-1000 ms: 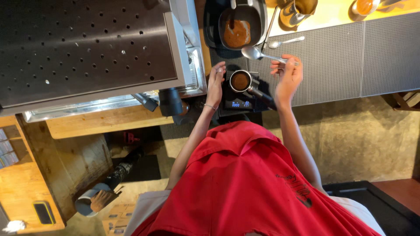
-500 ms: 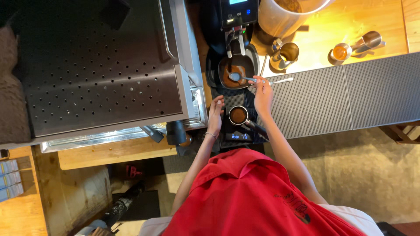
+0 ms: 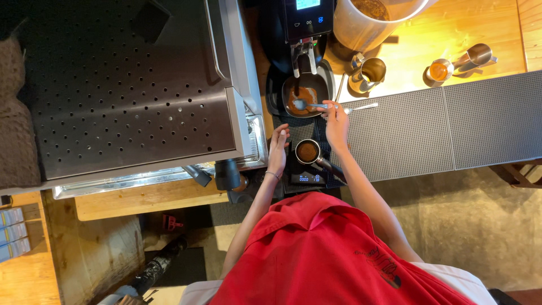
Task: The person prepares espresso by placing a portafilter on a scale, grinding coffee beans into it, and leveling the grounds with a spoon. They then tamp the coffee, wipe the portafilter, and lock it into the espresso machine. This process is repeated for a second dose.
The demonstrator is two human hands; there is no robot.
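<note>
I wear a bright red shirt point(image 3: 333, 254) with short sleeves, and it has a small dark picture printed on it near my right side. My arms are bare below the sleeves. A thin bracelet point(image 3: 272, 175) goes around my left wrist, just under my left hand point(image 3: 278, 148).

Spoon point(image 3: 307, 105): metal, lying near level, bowl w/ brown coffee grounds over the dark grinder tray point(image 3: 305, 85), handle pointing right. Tray holds loose brown grounds. Portafilter point(image 3: 308, 151): round metal basket full of dark grounds, upright on a small black scale point(image 3: 305, 176), black handle angled down-right. Scale display lit, just below the tray.
</note>
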